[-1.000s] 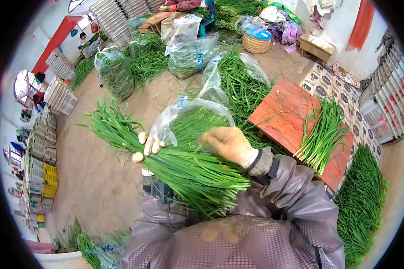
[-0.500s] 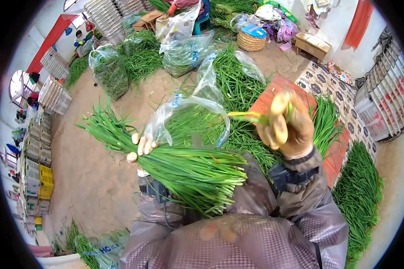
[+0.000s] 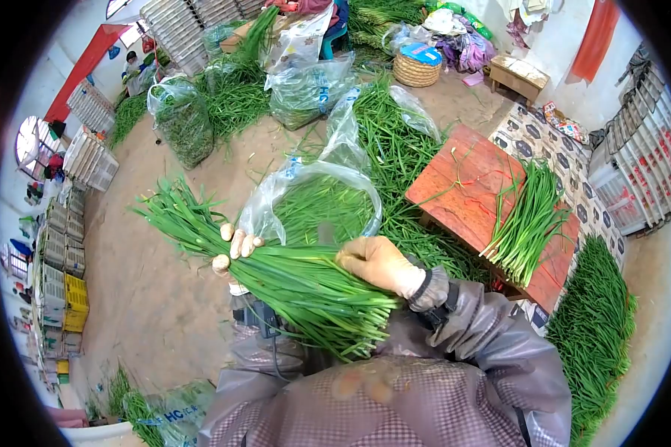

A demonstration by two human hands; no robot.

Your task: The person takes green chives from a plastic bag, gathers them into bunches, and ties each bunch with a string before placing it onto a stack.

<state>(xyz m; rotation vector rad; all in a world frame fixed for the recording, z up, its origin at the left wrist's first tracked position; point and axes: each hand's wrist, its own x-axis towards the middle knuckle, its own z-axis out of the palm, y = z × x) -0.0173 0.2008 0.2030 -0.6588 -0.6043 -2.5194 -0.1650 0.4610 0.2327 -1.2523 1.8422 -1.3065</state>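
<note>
My left hand [image 3: 240, 244], in a pale glove, is wrapped round a thick bunch of garlic chives [image 3: 306, 287] at its leafy part. The leaf tips fan out to the left and the pale cut ends point right, over my lap. My right hand [image 3: 380, 266], also gloved, lies on the upper side of the bunch with its fingers pinched together at the leaves. Its fingertips partly hide what they grip. Just beyond the bunch is an open clear plastic bag [image 3: 365, 190] with loose green leaves inside.
A red wooden board [image 3: 462, 175] at the right bears a smaller chive bunch [image 3: 529, 223] and thin red ties. More chives [image 3: 596, 335] lie at far right. Filled bags [image 3: 183, 123] and a woven basket [image 3: 416, 71] stand beyond. Another person [image 3: 306, 9] handles greens at the back.
My right hand has come down and left from above the red board onto the bunch. The yellowish leaf it held up is out of sight. My left hand keeps its hold.
</note>
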